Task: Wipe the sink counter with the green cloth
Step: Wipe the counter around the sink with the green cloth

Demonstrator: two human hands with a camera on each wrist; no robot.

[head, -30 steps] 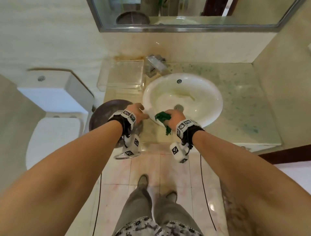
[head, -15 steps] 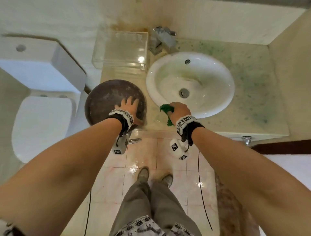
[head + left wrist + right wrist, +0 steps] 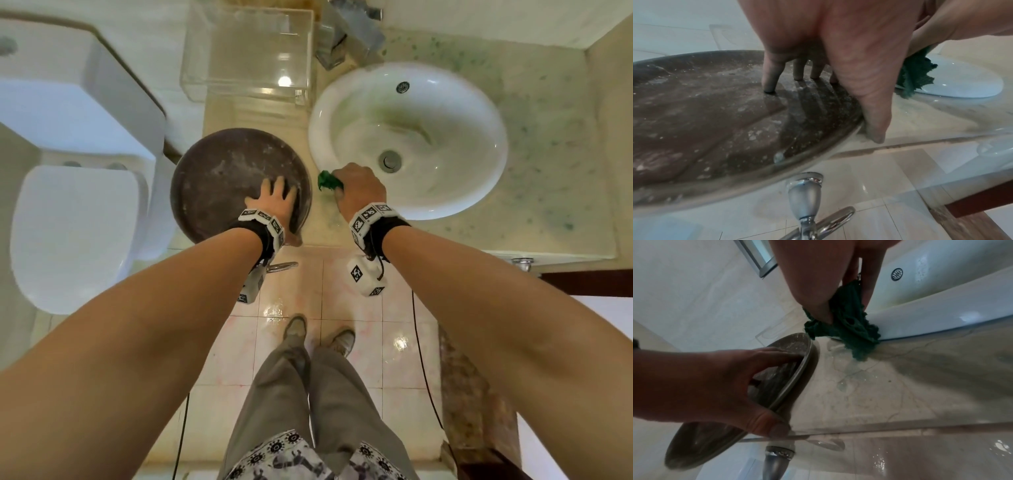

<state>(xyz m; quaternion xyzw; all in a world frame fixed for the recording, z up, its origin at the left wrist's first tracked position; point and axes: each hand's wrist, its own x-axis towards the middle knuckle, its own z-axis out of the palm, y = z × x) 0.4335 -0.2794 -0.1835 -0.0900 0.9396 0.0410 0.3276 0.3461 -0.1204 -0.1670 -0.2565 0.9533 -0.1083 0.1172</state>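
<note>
The green cloth (image 3: pixel 328 180) is bunched in my right hand (image 3: pixel 359 185), which presses it on the beige sink counter (image 3: pixel 548 154) against the front left rim of the white sink (image 3: pixel 428 113). In the right wrist view the cloth (image 3: pixel 849 331) hangs from between thumb and fingers onto the wet counter (image 3: pixel 900 386). My left hand (image 3: pixel 274 202) lies on a round dark plate (image 3: pixel 219 178) at the counter's left end. Its fingertips rest on the plate (image 3: pixel 694 113) and the thumb hooks over the near rim.
A clear plastic box (image 3: pixel 246 51) stands behind the plate, and the faucet (image 3: pixel 349 31) is beside it. A toilet (image 3: pixel 68 222) is at the left. A chrome handle (image 3: pixel 281 266) sticks out below the counter's front edge. Water drops (image 3: pixel 849 369) lie by the cloth.
My left hand has gone from the sink's left rim onto the dark plate. The right hand with the cloth has stayed at the sink's front left rim. The head view has tipped downward.
</note>
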